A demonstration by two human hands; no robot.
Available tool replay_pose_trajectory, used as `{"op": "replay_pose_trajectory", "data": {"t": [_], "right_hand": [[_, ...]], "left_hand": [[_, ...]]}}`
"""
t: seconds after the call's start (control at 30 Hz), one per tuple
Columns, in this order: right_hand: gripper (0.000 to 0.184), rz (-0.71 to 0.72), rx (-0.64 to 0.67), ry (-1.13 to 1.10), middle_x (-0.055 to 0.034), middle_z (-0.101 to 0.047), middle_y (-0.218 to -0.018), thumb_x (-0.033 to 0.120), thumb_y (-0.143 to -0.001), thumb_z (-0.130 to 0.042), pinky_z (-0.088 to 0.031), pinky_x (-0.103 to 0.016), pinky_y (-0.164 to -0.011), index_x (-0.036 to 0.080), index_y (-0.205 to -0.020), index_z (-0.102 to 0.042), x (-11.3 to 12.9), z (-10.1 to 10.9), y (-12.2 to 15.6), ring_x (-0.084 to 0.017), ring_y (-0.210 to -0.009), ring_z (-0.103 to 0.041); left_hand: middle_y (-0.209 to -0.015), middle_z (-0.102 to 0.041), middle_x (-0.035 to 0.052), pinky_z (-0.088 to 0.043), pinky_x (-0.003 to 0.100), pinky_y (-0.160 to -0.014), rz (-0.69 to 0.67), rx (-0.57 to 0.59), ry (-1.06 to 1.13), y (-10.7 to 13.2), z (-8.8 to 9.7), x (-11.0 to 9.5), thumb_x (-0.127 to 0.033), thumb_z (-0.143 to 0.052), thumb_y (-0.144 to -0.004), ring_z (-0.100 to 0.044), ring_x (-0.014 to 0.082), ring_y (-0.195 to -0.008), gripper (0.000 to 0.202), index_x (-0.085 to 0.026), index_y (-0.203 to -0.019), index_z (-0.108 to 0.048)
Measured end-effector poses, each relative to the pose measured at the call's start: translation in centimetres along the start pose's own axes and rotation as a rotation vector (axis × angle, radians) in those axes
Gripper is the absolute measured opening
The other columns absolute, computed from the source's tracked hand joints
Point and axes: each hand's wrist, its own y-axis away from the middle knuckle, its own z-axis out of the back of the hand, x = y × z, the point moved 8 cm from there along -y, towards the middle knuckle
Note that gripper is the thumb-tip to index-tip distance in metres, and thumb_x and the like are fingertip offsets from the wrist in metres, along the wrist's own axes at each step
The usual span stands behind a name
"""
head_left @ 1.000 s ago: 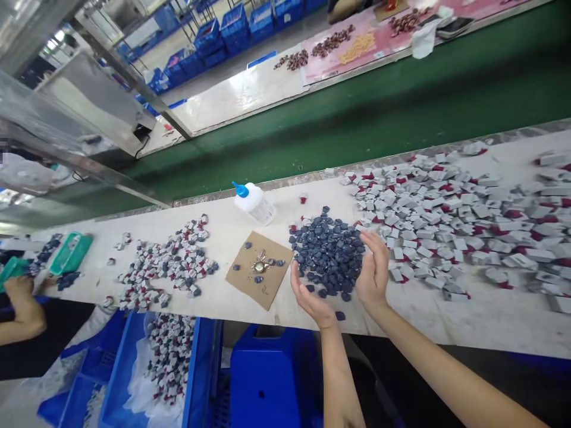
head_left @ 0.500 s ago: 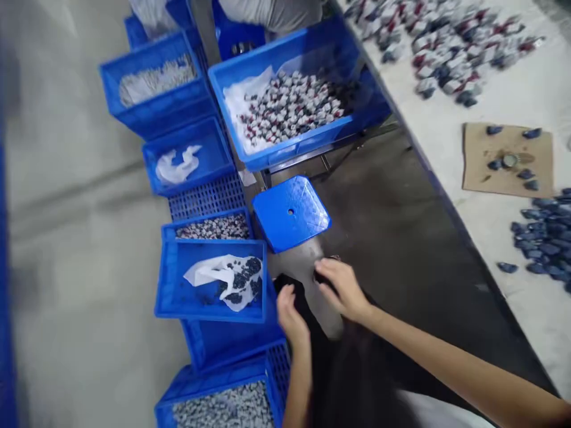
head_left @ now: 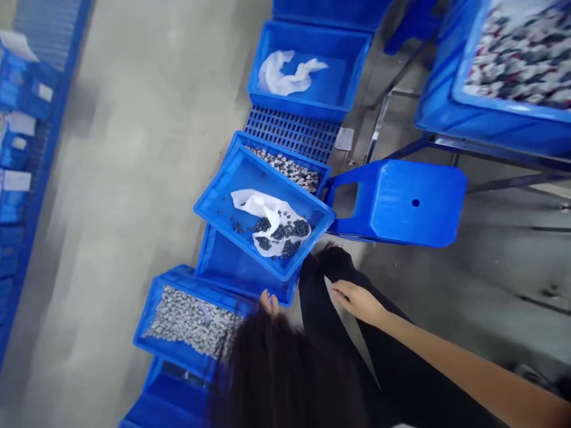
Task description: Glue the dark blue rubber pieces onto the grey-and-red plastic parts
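Observation:
My right hand [head_left: 358,302] hangs over my dark trousers [head_left: 332,267], fingers loosely bent, with nothing seen in it. My left hand [head_left: 269,302] shows only its fingertips, a little apart, beside the near corner of a lower blue crate [head_left: 223,260]; dark hair hides the rest, and I cannot tell whether it touches the crate. Ahead of it, a tilted blue crate [head_left: 214,202] lies askew across others. Inside are a crumpled white cloth [head_left: 254,202] and small dark stone-like pieces [head_left: 292,229].
A blue stool [head_left: 419,202] stands ahead of my right hand. A large crate [head_left: 446,107] of mixed pieces rests on a metal frame at upper right. Another crate [head_left: 151,339] holds pale pieces [head_left: 191,315]. A crate with white cloth [head_left: 285,74] sits at the top. Blue bins [head_left: 13,196] line the left.
My view has swung left, so the worktable has left the picture. My hands have moved lower and my left hand is now mostly behind hair. The stool appears farther right.

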Motion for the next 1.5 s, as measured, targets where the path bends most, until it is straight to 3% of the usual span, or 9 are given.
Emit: {"op": "replay_pose_trajectory", "data": {"t": [0.13,0.3,0.37,0.47,0.57,0.8,0.93,1.33,1.5], "right_hand": [[0.023,-0.096,0.000,0.114,-0.0065,-0.061,-0.104,0.035,-0.091,-0.054,-0.051,-0.037,-0.083,0.015,-0.101,-0.060,-6.1,-3.7,-12.2,-0.016,-0.093,-0.059],[0.036,-0.179,-0.142,0.211,-0.0095,-0.054,-0.119,0.036,-0.090,-0.056,-0.047,-0.045,-0.090,0.014,-0.118,-0.053,-14.6,-6.5,-33.0,-0.022,-0.106,-0.054],[0.033,-0.151,-0.102,0.207,-0.0084,-0.057,-0.112,0.037,-0.090,-0.055,-0.050,-0.041,-0.084,0.014,-0.114,-0.055,-15.5,-7.8,-39.7,-0.019,-0.098,-0.057],[0.029,-0.047,0.024,0.178,-0.0033,-0.061,-0.090,0.041,-0.090,-0.055,-0.051,-0.032,-0.072,0.013,-0.096,-0.060,-13.4,-9.4,-45.0,-0.014,-0.078,-0.058],[0.026,0.070,0.082,0.149,0.0010,-0.056,-0.071,0.039,-0.085,-0.059,-0.045,-0.029,-0.067,0.013,-0.079,-0.059,-9.7,-8.9,-44.4,-0.013,-0.068,-0.053],[0.031,0.314,-0.036,-0.047,-0.0003,-0.047,-0.063,0.040,-0.085,-0.051,-0.035,-0.027,-0.055,0.018,-0.064,-0.051,-2.9,-1.7,-34.4,-0.014,-0.060,-0.046],[0.038,0.433,-0.123,-0.154,-0.0012,-0.048,-0.065,0.050,-0.088,-0.046,-0.038,-0.028,-0.055,0.019,-0.067,-0.053,-0.1,2.0,-32.1,-0.015,-0.063,-0.049],[0.018,0.647,-0.290,-0.228,-0.0016,-0.059,-0.078,0.033,-0.090,-0.052,-0.049,-0.035,-0.069,0.021,-0.088,-0.064,9.0,8.7,-29.8,-0.019,-0.080,-0.059],[0.032,0.614,-0.296,-0.087,-0.0036,-0.060,-0.086,0.045,-0.092,-0.047,-0.048,-0.042,-0.084,0.017,-0.088,-0.062,10.3,8.9,-36.2,-0.021,-0.092,-0.059]], "left_hand": [[-0.124,-0.055,0.0098,-0.047,0.046,-0.092,-0.025,-0.063,0.019,-6.8,-5.0,0.4,-0.032,-0.055,-0.088,-0.055,0.0244,-0.111,0.034,-0.018,-0.120,-0.055],[-0.143,-0.040,0.0231,-0.028,0.047,-0.109,-0.177,-0.200,0.017,-21.8,-9.8,-2.5,-0.044,-0.069,-0.073,-0.029,0.0338,-0.136,0.077,-0.009,-0.135,-0.040],[-0.139,-0.045,0.0228,-0.029,0.048,-0.107,-0.229,-0.216,0.011,-27.3,-10.9,-4.7,-0.045,-0.072,-0.068,-0.033,0.0355,-0.134,0.080,-0.010,-0.133,-0.043],[-0.106,-0.067,0.0172,-0.038,0.049,-0.097,-0.256,-0.190,0.009,-32.0,-11.1,-7.6,-0.031,-0.067,-0.072,-0.053,0.0350,-0.114,0.039,-0.014,-0.107,-0.062],[-0.091,-0.068,0.0128,-0.041,0.042,-0.092,-0.262,-0.213,0.043,-31.4,-8.8,-9.1,-0.019,-0.056,-0.077,-0.059,0.0296,-0.102,0.013,-0.017,-0.085,-0.066],[-0.093,-0.069,0.0100,-0.048,0.035,-0.084,-0.172,-0.465,0.253,-21.0,0.7,-6.5,-0.025,-0.056,-0.079,-0.063,0.0250,-0.096,0.018,-0.016,-0.090,-0.066],[-0.099,-0.070,0.0090,-0.050,0.033,-0.085,-0.139,-0.597,0.402,-17.1,3.8,-5.3,-0.031,-0.058,-0.080,-0.064,0.0234,-0.099,0.022,-0.018,-0.096,-0.066],[-0.098,-0.071,0.0089,-0.052,0.033,-0.090,-0.159,-0.973,0.714,-12.5,12.2,-8.8,-0.026,-0.066,-0.077,-0.065,0.0220,-0.102,0.028,-0.013,-0.102,-0.063],[-0.130,-0.052,0.0110,-0.038,0.038,-0.106,-0.184,-1.118,0.580,-14.3,13.4,-8.9,-0.033,-0.064,-0.081,-0.048,0.0234,-0.124,0.045,-0.017,-0.121,-0.051]]}}
